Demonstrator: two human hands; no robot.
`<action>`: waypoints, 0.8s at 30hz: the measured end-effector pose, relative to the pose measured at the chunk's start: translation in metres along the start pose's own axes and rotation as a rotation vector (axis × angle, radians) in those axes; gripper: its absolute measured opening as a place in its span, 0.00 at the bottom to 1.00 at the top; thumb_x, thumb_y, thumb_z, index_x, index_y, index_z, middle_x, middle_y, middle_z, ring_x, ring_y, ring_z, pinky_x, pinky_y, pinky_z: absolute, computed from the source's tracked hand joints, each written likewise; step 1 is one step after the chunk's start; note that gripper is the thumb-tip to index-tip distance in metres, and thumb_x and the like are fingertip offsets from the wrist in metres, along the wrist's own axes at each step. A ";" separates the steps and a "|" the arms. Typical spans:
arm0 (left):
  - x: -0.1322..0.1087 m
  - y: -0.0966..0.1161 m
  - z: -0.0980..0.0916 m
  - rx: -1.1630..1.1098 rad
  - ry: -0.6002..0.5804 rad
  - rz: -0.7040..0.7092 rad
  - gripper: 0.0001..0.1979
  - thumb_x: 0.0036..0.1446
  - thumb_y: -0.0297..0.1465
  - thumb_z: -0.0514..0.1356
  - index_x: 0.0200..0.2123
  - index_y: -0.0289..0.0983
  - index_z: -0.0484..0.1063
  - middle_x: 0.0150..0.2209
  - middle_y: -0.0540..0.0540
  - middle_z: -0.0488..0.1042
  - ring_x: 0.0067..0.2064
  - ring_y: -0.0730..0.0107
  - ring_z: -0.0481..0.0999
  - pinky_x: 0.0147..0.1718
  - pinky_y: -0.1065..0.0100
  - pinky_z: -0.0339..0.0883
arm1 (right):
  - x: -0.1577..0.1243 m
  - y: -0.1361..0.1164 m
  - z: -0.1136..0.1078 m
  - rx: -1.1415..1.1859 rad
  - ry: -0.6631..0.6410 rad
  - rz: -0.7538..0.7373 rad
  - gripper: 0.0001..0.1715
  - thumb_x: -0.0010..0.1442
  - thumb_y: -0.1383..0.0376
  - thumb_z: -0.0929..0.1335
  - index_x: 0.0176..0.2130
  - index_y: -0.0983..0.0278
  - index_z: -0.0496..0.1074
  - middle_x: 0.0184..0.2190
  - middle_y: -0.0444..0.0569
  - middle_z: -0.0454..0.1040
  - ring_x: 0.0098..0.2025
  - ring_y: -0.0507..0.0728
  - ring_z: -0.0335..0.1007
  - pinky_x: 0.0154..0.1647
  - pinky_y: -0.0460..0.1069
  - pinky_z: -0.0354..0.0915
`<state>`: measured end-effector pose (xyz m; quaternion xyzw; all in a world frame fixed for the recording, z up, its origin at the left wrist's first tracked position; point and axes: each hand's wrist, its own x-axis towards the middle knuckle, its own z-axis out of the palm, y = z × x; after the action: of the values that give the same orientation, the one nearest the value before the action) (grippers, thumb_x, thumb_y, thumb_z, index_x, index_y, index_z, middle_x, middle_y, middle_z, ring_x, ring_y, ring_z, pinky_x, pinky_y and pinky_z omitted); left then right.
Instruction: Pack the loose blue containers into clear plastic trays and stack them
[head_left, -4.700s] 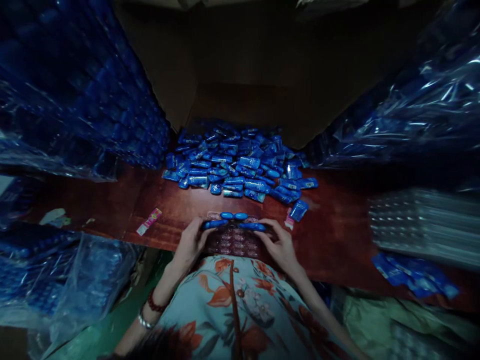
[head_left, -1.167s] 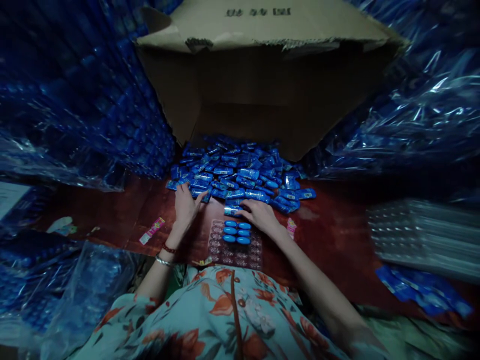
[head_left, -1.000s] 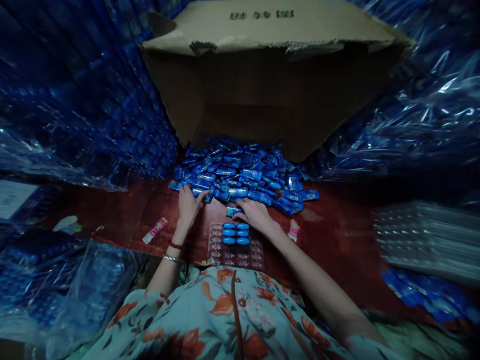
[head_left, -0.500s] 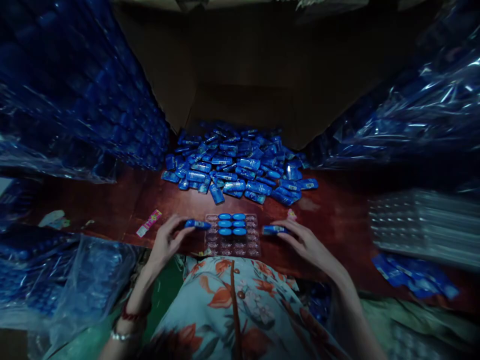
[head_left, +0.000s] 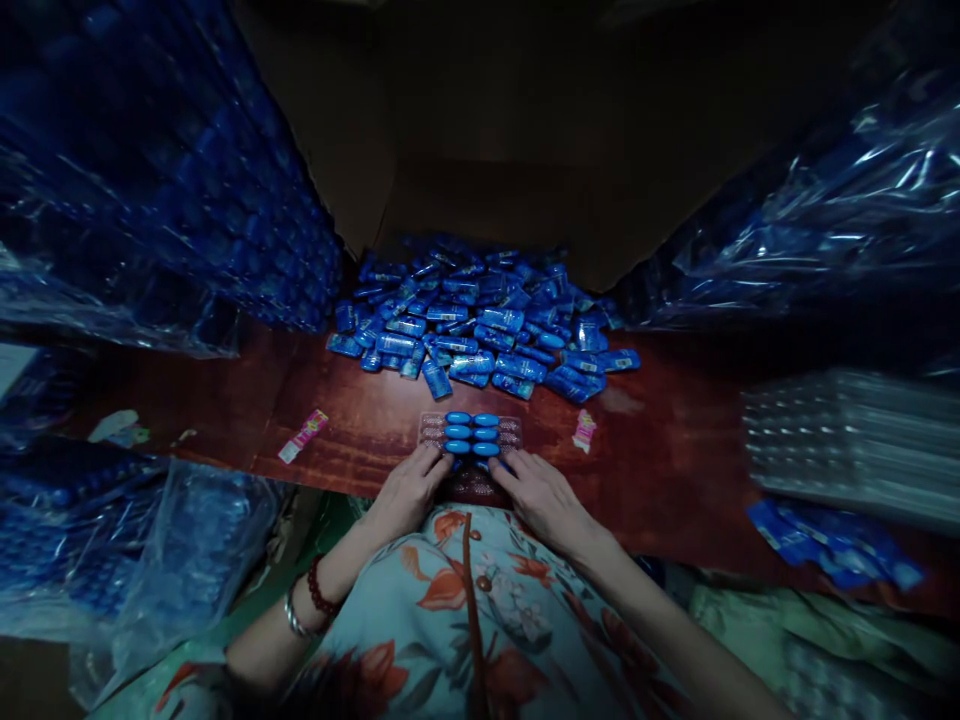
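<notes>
A clear plastic tray (head_left: 430,430) lies at the near edge of the red-brown table (head_left: 675,450), with three rows of blue packets (head_left: 472,433) set in its far pockets. My left hand (head_left: 409,490) and my right hand (head_left: 540,495) rest on the tray's near part, fingers together and pointing at the row just below the filled ones. A bit of blue packet (head_left: 500,463) shows under my right fingertips. What lies under my left fingertips is hidden. A heap of loose blue packets (head_left: 480,320) lies just beyond the tray.
An open cardboard box (head_left: 450,150) lies on its side behind the heap. Plastic bags of blue goods stand at left (head_left: 150,200) and right (head_left: 825,230). Empty clear trays (head_left: 847,450) are stacked at right. Pink wrappers (head_left: 302,437) lie on the table.
Each hand took a blue packet from the heap, drew it back beside the tray, and has now come together over the tray's near rows. The camera tilted down.
</notes>
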<state>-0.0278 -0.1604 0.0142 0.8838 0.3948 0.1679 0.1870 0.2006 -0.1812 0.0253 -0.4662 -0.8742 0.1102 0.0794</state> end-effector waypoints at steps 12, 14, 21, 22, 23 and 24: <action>0.014 0.003 0.004 0.075 -0.113 0.134 0.20 0.59 0.21 0.48 0.55 0.33 0.61 0.43 0.38 0.71 0.46 0.62 0.71 0.42 0.63 0.70 | 0.036 -0.028 -0.018 -0.215 -0.217 0.008 0.14 0.58 0.75 0.60 0.44 0.69 0.67 0.35 0.55 0.70 0.37 0.59 0.67 0.30 0.51 0.64; 0.007 -0.006 0.005 -0.003 0.041 0.134 0.20 0.61 0.23 0.48 0.57 0.35 0.59 0.44 0.39 0.71 0.45 0.65 0.72 0.41 0.66 0.70 | 0.035 -0.028 -0.014 -0.235 -0.186 0.030 0.17 0.59 0.75 0.61 0.48 0.70 0.66 0.37 0.56 0.71 0.38 0.59 0.68 0.33 0.51 0.65; 0.036 -0.045 -0.006 -0.252 0.502 -0.377 0.09 0.62 0.32 0.53 0.44 0.37 0.67 0.37 0.46 0.70 0.36 0.71 0.71 0.37 0.69 0.68 | 0.017 -0.017 -0.015 -0.107 0.077 0.186 0.21 0.66 0.62 0.59 0.56 0.63 0.63 0.36 0.50 0.74 0.33 0.53 0.70 0.32 0.46 0.62; 0.046 -0.052 -0.006 -0.268 0.494 -0.448 0.10 0.62 0.34 0.53 0.44 0.37 0.66 0.37 0.46 0.70 0.36 0.70 0.71 0.38 0.68 0.68 | 0.015 -0.009 -0.018 -0.106 0.129 0.238 0.21 0.66 0.61 0.58 0.56 0.62 0.64 0.35 0.50 0.74 0.33 0.52 0.70 0.32 0.46 0.62; 0.058 -0.060 -0.006 -0.266 0.473 -0.499 0.12 0.61 0.35 0.54 0.45 0.36 0.66 0.38 0.45 0.70 0.37 0.69 0.71 0.40 0.66 0.68 | 0.015 0.002 -0.020 -0.116 0.176 0.311 0.20 0.66 0.61 0.58 0.55 0.61 0.65 0.35 0.49 0.74 0.34 0.53 0.70 0.33 0.46 0.61; 0.069 -0.066 -0.005 -0.242 0.446 -0.532 0.15 0.60 0.37 0.55 0.47 0.35 0.65 0.40 0.43 0.69 0.39 0.66 0.72 0.41 0.64 0.68 | 0.015 0.014 -0.022 -0.137 0.209 0.400 0.20 0.66 0.61 0.57 0.55 0.60 0.65 0.36 0.50 0.74 0.35 0.54 0.70 0.33 0.46 0.61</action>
<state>-0.0280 -0.0662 -0.0019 0.6634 0.6190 0.3473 0.2368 0.2090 -0.1581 0.0434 -0.6432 -0.7570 0.0154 0.1141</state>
